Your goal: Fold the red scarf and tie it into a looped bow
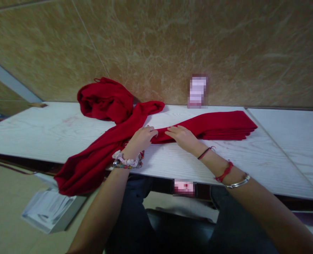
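A long red scarf (111,141) lies across a white wood-grain table (53,130). Its right part is folded into a flat stack (220,125), its far end is bunched in a heap (103,98) by the wall, and its left end hangs over the table's front edge. My left hand (142,138) rests on the scarf near the middle with its fingers curled down on the cloth. My right hand (181,137) lies flat on the scarf just beside it, fingers stretched out toward the left hand. Both wrists wear bracelets.
A marbled brown wall stands right behind the table. A small blurred card (197,91) leans against it. A second table top (291,130) adjoins on the right. A flat grey-white box (49,211) lies on the floor at the left. My legs are under the table.
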The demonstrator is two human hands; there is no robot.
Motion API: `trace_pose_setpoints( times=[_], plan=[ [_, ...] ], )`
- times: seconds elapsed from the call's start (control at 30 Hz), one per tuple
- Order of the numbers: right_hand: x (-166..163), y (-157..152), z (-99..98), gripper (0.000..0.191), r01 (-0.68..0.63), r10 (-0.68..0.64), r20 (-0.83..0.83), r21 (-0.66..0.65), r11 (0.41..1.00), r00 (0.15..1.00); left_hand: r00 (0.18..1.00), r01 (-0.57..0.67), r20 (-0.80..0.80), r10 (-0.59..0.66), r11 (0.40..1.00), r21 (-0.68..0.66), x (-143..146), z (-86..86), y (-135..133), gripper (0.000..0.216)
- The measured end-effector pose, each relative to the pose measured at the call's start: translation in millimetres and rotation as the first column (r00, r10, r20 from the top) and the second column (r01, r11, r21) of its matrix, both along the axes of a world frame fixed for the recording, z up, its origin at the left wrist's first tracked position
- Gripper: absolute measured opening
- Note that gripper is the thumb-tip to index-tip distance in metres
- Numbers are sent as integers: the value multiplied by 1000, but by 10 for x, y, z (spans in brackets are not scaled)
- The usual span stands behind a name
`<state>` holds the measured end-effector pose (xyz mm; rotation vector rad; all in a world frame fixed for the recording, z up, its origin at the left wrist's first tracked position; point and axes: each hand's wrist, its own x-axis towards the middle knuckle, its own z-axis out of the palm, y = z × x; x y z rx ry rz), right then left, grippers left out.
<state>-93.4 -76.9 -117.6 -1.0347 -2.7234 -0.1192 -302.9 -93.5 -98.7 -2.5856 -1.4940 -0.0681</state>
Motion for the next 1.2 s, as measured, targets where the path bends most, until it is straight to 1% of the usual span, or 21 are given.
trace_pose_setpoints(
  times=[0.07, 0.13, 0.2, 0.27, 0.33, 0.4, 0.47, 0.5, 0.6, 0.67, 0.7, 0.73, 0.8, 0.83, 0.9, 0.97, 1.0, 1.03, 1.07, 1.13, 1.2],
  plan=[
    [18, -12, -38, 46, -35, 38, 72, -53, 998, 997, 1000, 1, -30, -1, 1000, -15, 2, -22, -6, 33],
    [43, -19, -64, 47, -62, 74, 123, -95, 994, 990, 999, -20, -32, 20, 1000, 0, -10, -34, -9, 31],
    [64, -23, -70, 46, -76, 91, 141, -110, 991, 986, 1000, -18, 2, 18, 999, 27, -30, -37, -13, 31],
    [76, -29, -60, 46, -64, 81, 146, -117, 991, 986, 997, 40, 70, -42, 999, 30, -48, -37, -20, 35],
    [79, -35, -45, 47, -42, 61, 149, -130, 991, 987, 984, 128, 129, -122, 991, -36, -58, -38, -34, 38],
    [79, -39, -36, 49, -22, 45, 153, -154, 988, 987, 979, 156, 151, -135, 979, -134, -61, -38, -54, 33],
    [78, -42, -32, 51, -10, 39, 153, -190, 982, 987, 990, 96, 120, -76, 979, -177, -51, -32, -79, 25],
    [77, -44, -32, 51, -8, 40, 148, -206, 978, 988, 996, 52, 86, -39, 985, -163, -40, -26, -92, 23],
    [74, -49, -31, 51, -5, 36, 127, -236, 972, 991, 998, -61, -21, 60, 997, -50, 28, -9, -114, 30],
    [71, -55, -25, 51, -4, 35, 126, -239, 971, 991, 993, -120, -2, 120, 992, 35, 89, -10, -110, 31],
    [68, -58, -20, 51, -2, 35, 133, -241, 971, 991, 991, -135, 27, 134, 989, 55, 115, -17, -101, 32],
    [66, -61, -15, 51, 1, 35, 142, -244, 970, 989, 989, -141, 51, 138, 989, 48, 134, -27, -91, 34],
    [63, -66, -4, 51, 9, 33, 163, -250, 968, 986, 985, -160, 54, 162, 986, -46, 143, -54, -75, 41],
    [62, -68, -1, 52, 14, 31, 171, -254, 967, 985, 979, -195, 35, 200, 975, -105, 135, -68, -73, 43],
    [62, -72, 2, 52, 20, 27, 179, -258, 966, 983, 940, -338, -5, 342, 927, -160, 111, -88, -88, 42],
    [63, -75, 0, 52, 20, 25, 175, -254, 967, 984, 880, -473, -15, 475, 872, -123, 107, -97, -126, 41],
    [64, -76, -2, 52, 18, 25, 167, -250, 968, 986, 858, -513, -9, 514, 854, -87, 119, -99, -148, 41],
    [64, -78, -6, 52, 17, 24, 159, -247, 969, 987, 849, -528, 3, 528, 848, -46, 140, -100, -169, 41],
    [64, -80, -9, 52, 17, 21, 152, -245, 969, 988, 857, -516, 15, 516, 857, -6, 165, -100, -186, 40],
    [64, -84, -18, 52, 22, 16, 150, -250, 968, 989, 899, -438, 34, 437, 896, 67, 200, -101, -197, 40],
    [62, -86, -29, 53, 25, 13, 149, -249, 968, 989, 931, -366, 49, 363, 926, 97, 176, -107, -178, 39]
  ],
)
